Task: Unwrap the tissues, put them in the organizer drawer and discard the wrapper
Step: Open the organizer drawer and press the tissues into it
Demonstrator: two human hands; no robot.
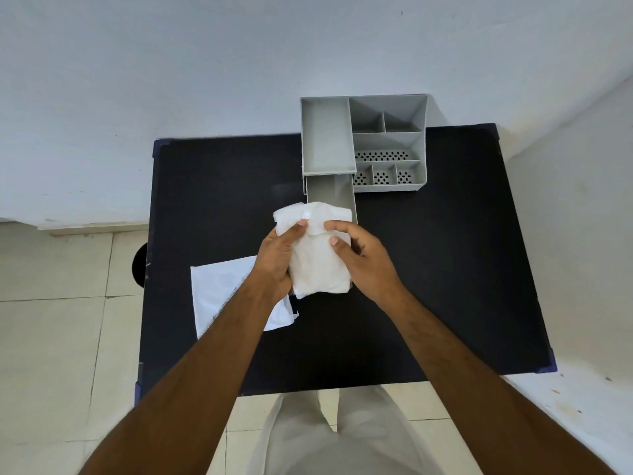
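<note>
A stack of white tissues [317, 265] is held above the black table [445, 286], its far edge folded over. My left hand [279, 258] grips its left side, thumb on top. My right hand [363, 258] holds the right side, thumb and forefinger pinching the folded top. Just beyond the tissues, the grey organizer [387, 142] has its drawer [334, 192] pulled out toward me; the tissues hide the drawer's near end. A flat white wrapper [222, 293] lies on the table at the left, partly under my left forearm.
The organizer stands at the table's far edge against a white wall, with several open compartments, some with perforated floors. A dark round shape [140, 265] shows on the floor off the table's left edge. Pale floor tiles surround the table.
</note>
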